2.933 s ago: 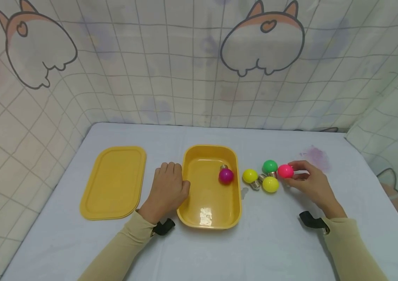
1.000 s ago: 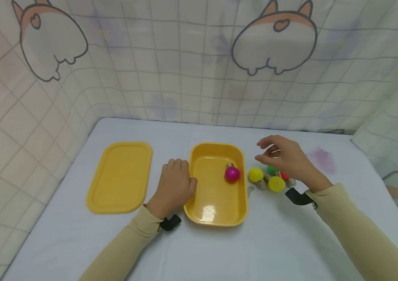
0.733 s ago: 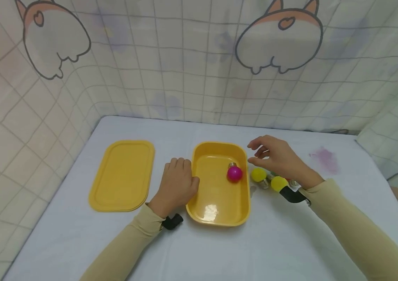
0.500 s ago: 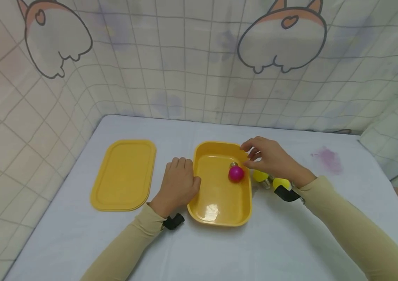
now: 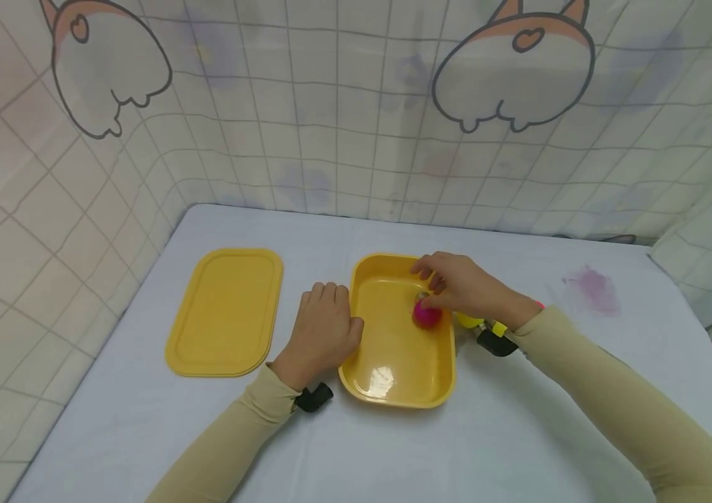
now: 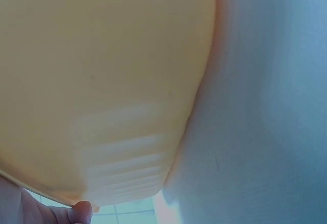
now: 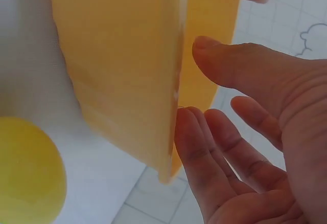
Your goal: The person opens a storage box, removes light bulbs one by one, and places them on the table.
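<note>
A yellow plastic box [image 5: 387, 356] stands in the middle of the table, with a magenta light bulb [image 5: 427, 319] lying inside near its right wall. My left hand [image 5: 323, 327] grips the box's left rim, its fingers curled over the edge; in the left wrist view, fingers [image 6: 80, 213] show at that rim. My right hand [image 5: 465, 283] hangs over the right rim, partly covering the magenta bulb. Thumb and fingers [image 7: 191, 137] are apart in the right wrist view, and nothing is between them.
Beneath my right wrist lie several more bulbs, mostly hidden, among them a yellow bulb [image 5: 469, 321] and a pink one [image 5: 541, 305]. A flat yellow lid [image 5: 226, 314] rests left of the box. A patterned curtain [image 5: 368, 126] closes off the table's back.
My right hand has let go of the pink bulb at the right-hand cluster and moved left, over the box to the magenta bulb. The left hand stays on the rim.
</note>
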`<move>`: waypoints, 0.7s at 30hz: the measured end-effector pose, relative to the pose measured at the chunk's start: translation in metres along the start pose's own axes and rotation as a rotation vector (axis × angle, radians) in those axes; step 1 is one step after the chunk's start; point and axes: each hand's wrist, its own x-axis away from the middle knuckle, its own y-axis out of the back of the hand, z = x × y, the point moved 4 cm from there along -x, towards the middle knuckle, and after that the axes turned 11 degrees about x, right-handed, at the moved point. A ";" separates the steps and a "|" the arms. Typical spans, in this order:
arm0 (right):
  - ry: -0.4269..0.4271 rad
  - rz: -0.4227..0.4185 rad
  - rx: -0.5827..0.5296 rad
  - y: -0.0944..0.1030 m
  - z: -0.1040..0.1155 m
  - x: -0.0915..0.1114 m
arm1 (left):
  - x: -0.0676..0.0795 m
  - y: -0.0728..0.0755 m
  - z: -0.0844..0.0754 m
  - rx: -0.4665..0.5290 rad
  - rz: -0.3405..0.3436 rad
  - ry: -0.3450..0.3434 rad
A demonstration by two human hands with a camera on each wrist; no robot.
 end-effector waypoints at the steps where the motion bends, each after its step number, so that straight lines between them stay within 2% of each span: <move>1: 0.009 0.003 0.009 -0.001 0.001 -0.002 | 0.000 0.000 0.000 -0.001 -0.001 0.000; 7: 0.045 0.016 0.056 -0.008 0.003 -0.009 | 0.000 0.001 0.000 -0.003 -0.007 -0.008; 21: -0.019 0.080 0.105 -0.015 0.006 -0.015 | 0.001 0.001 -0.001 -0.050 -0.034 -0.029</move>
